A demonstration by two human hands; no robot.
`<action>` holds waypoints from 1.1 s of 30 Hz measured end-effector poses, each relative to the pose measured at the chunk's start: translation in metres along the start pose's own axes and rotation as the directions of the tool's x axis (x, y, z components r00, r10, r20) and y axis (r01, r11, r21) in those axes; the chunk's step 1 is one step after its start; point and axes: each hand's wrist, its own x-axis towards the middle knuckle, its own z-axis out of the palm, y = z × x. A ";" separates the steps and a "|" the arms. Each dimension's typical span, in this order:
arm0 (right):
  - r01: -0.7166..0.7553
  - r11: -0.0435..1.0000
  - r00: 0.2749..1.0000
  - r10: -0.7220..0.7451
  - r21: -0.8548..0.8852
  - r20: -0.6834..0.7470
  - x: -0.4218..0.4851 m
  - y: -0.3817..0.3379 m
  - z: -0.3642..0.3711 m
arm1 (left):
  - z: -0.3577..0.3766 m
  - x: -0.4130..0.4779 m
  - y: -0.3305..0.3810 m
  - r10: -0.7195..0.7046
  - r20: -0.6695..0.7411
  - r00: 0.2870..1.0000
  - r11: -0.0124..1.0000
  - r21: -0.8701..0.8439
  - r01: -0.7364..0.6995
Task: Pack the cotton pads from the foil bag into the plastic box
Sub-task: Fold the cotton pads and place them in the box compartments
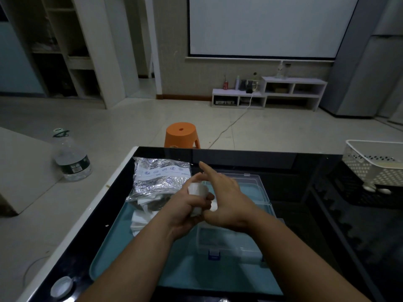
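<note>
Head: cotton pads (197,191) in L hand (188,211)

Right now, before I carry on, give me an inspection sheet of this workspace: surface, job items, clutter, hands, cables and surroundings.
Surface: glossy black table carrying a teal tray.
Job's things: foil bag on the tray's far left, cotton pads spilling from its mouth; plastic box open beside it.
Clutter: white cap on the table's near left corner; white basket at right.
Hands: left hand grips a stack of pads; right hand, fingers straight, rests against it.
Cables: white cable across the floor.
Surroundings: orange stool, water bottle on the floor, projector screen.
</note>
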 end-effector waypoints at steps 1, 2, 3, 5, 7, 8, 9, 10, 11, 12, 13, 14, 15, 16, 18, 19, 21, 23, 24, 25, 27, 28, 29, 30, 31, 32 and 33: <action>-0.021 0.998 1.000 0.022 0.052 -0.018 0.000 0.002 -0.001 | 0.000 -0.001 0.002 -0.011 -0.026 1.000 1.000 0.019 0.012; -0.047 0.994 0.998 0.052 0.099 -0.042 0.002 0.005 -0.001 | 0.000 -0.003 0.004 -0.025 -0.056 0.998 0.999 0.046 0.027; -0.072 0.988 0.994 0.082 0.134 -0.066 0.004 0.008 -0.001 | 0.001 -0.005 0.006 -0.031 -0.077 0.997 0.996 0.086 0.038; -0.098 0.982 0.988 0.116 0.160 -0.105 0.008 0.012 0.001 | 0.004 -0.009 0.010 -0.042 -0.102 0.994 0.978 0.198 0.061; -0.103 0.983 0.989 0.118 0.152 -0.095 0.010 0.013 0.003 | 0.008 -0.012 0.013 -0.065 -0.095 0.993 0.941 0.325 0.093; -0.099 0.985 0.991 0.110 0.142 -0.070 0.010 0.014 0.004 | 0.008 -0.012 0.013 -0.084 -0.084 0.993 0.922 0.371 0.109; -0.094 0.988 0.994 0.100 0.122 -0.046 0.010 0.014 0.005 | 0.006 -0.012 0.012 -0.105 -0.075 0.992 0.909 0.397 0.127; -0.089 0.992 0.995 0.092 0.092 -0.027 0.010 0.014 0.006 | 0.005 -0.012 0.011 -0.124 -0.063 0.990 0.903 0.407 0.139; -0.087 0.994 0.996 0.088 0.066 -0.012 0.011 0.015 0.006 | 0.004 -0.012 0.010 -0.138 -0.047 0.989 0.899 0.414 0.145; -0.091 0.994 0.996 0.091 0.056 -0.002 0.011 0.015 0.006 | 0.002 -0.012 0.009 -0.148 -0.040 0.988 0.889 0.433 0.150; -0.100 0.993 0.995 0.099 0.057 0.008 0.011 0.016 0.006 | 0.001 -0.012 0.009 -0.152 -0.043 0.987 0.871 0.465 0.155; -0.110 0.992 0.994 0.109 0.060 0.016 0.011 0.016 0.005 | 0.000 -0.013 0.010 -0.146 -0.057 0.988 0.852 0.499 0.155; -0.121 0.991 0.993 0.120 0.059 0.020 0.011 0.017 0.005 | -0.001 -0.012 0.011 -0.134 -0.079 0.988 0.837 0.525 0.155; -0.131 0.990 0.991 0.130 0.053 0.023 0.011 0.018 0.005 | -0.001 -0.013 0.013 -0.112 -0.097 0.989 0.828 0.541 0.147; -0.153 0.988 0.988 0.152 0.030 0.027 0.011 0.020 0.004 | -0.002 -0.014 0.015 -0.048 -0.149 0.988 0.816 0.564 0.124; -0.174 0.984 0.984 0.173 0.027 0.028 0.011 0.020 0.004 | -0.003 -0.013 0.014 0.001 -0.182 0.983 0.808 0.580 0.107; -0.234 0.971 0.972 0.233 0.045 0.031 0.010 0.023 0.004 | -0.001 -0.011 0.011 0.116 -0.243 0.963 0.797 0.601 0.056; -0.295 0.952 0.955 0.293 0.078 0.041 0.009 0.024 0.005 | 0.004 -0.009 0.006 0.211 -0.292 0.933 0.826 0.563 -0.011; -0.319 0.943 0.948 0.315 0.099 0.047 0.009 0.024 0.007 | 0.006 -0.008 0.003 0.244 -0.314 0.918 0.843 0.536 -0.040; -0.335 0.934 0.942 0.331 0.121 0.053 0.009 0.024 0.009 | 0.008 -0.007 0.001 0.269 -0.323 0.907 0.850 0.522 -0.066; -0.350 0.925 0.937 0.343 0.149 0.072 0.009 0.024 0.013 | 0.011 -0.007 -0.006 0.320 -0.308 0.896 0.823 0.560 -0.101; -0.352 0.924 0.936 0.343 0.152 0.082 0.010 0.023 0.015 | 0.011 -0.006 -0.010 0.347 -0.301 0.888 0.794 0.598 -0.108; -0.349 0.927 0.936 0.340 0.137 0.090 0.011 0.023 0.017 | 0.011 -0.006 -0.014 0.373 -0.307 0.876 0.766 0.635 -0.103; -0.346 0.933 0.937 0.337 0.099 0.096 0.012 0.023 0.019 | 0.012 -0.005 -0.016 0.391 -0.321 0.863 0.744 0.662 -0.091; -0.344 0.938 0.936 0.337 0.054 0.099 0.012 0.023 0.020 | 0.011 -0.004 -0.019 0.399 -0.334 0.854 0.733 0.676 -0.078; -0.345 0.938 0.934 0.342 0.020 0.101 0.012 0.022 0.022 | 0.011 -0.004 -0.020 0.399 -0.340 0.851 0.727 0.683 -0.068; -0.347 0.938 0.933 0.345 0.003 0.105 0.012 0.023 0.023 | 0.010 -0.003 -0.021 0.398 -0.343 0.851 0.720 0.691 -0.058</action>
